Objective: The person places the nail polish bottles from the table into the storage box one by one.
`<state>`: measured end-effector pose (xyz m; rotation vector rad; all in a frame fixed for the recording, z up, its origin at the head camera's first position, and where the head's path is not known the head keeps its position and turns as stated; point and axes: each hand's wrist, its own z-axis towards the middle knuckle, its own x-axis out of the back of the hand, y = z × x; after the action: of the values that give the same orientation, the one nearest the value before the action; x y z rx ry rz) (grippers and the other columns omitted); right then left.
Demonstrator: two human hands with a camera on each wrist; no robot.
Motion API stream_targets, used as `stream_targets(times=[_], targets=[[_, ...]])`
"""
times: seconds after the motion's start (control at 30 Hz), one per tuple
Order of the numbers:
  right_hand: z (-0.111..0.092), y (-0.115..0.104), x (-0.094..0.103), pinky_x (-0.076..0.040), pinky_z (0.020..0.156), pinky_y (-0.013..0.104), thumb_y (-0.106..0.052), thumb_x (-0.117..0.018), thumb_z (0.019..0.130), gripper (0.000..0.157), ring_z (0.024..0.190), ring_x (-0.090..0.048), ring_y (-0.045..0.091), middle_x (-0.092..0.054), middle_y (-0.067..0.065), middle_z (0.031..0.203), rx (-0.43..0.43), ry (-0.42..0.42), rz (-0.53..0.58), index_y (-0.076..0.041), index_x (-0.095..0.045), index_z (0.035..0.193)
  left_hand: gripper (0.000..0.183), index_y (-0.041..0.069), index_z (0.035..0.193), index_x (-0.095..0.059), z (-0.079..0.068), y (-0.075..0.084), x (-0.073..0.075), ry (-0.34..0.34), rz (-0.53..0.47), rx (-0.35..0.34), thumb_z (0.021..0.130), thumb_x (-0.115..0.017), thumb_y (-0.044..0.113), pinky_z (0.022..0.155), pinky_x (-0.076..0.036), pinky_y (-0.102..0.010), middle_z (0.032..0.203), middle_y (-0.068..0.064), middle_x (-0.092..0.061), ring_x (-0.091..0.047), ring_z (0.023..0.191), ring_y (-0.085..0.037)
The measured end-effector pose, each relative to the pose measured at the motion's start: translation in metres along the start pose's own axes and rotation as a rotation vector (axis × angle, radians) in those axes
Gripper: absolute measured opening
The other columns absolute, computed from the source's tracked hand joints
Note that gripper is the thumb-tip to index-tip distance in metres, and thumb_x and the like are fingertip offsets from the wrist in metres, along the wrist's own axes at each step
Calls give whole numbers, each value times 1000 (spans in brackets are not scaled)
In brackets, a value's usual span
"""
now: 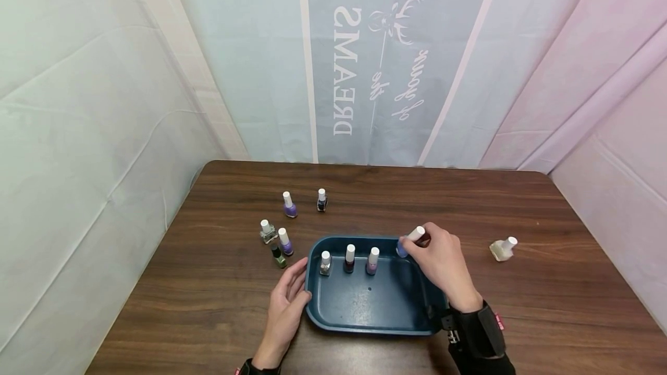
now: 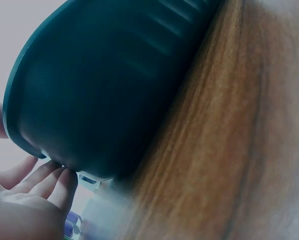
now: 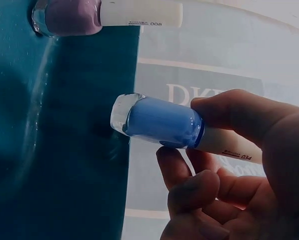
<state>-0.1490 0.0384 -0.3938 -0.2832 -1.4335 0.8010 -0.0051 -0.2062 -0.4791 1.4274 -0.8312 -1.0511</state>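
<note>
My right hand [image 1: 440,256] pinches a blue nail polish bottle [image 3: 164,120] by its white cap and neck, between thumb and fingers. In the head view it is over the far right corner of the dark teal tray [image 1: 365,311]; in the right wrist view the bottle tilts, base to the left. Three bottles stand in a row inside the tray: a silvery one [image 1: 325,265], a dark one [image 1: 350,262] and a mauve one [image 1: 372,265]. My left hand [image 1: 283,305] touches the tray's left end, fairly straight fingers against the outer wall [image 2: 89,100], thumb at the rim.
Left of the tray are a clear glittery bottle [image 1: 268,233], a purple bottle [image 1: 286,245] and a green one with a black cap [image 1: 279,258]. Farther back stand another purple bottle [image 1: 289,208] and a dark blue one [image 1: 322,203]. A cream bottle [image 1: 501,250] stands far right.
</note>
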Motion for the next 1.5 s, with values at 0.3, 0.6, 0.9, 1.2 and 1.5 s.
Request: stream_targets(times=[0.3,0.6,0.9,1.2,1.5], targets=[[-2,-1,-6,-37,55,24,-25,-69,86,19,61,-49,14,-64,6,77,6,-16,-5,-6,-63,90,62,-3,139,-44,0,1,-1,7,11,12,78,-46,-14,100,-40,-12,146,-20,-44,-42,136,-32],[-2,-1,-12,-36,53,24,-25,-70,85,21,61,-48,15,-64,6,75,-7,-28,-12,-6,-63,86,62,-3,139,-45,0,1,-1,10,16,12,78,-45,-15,100,-40,-12,146,-20,-44,-43,135,-32],[-3,0,-18,-35,54,24,-25,-70,84,22,60,-47,14,-61,4,72,0,-36,-22,-6,-62,84,62,-2,139,-44,1,2,-1,10,33,26,79,-46,-13,102,-39,-13,147,-19,-44,-43,136,-31],[-3,1,-22,-33,53,24,-24,-70,84,21,58,-46,13,-59,4,70,20,-36,-50,-5,-61,81,62,-1,139,-44,1,3,-1,6,33,26,79,-46,-13,104,-39,-17,147,-18,-43,-43,136,-31],[-2,-1,-25,-35,53,24,-24,-71,82,22,58,-47,14,-58,3,68,5,-48,-77,-5,-61,79,61,-2,138,-45,0,1,0,3,24,11,78,-46,-14,100,-40,-12,146,-19,-44,-43,136,-32]])
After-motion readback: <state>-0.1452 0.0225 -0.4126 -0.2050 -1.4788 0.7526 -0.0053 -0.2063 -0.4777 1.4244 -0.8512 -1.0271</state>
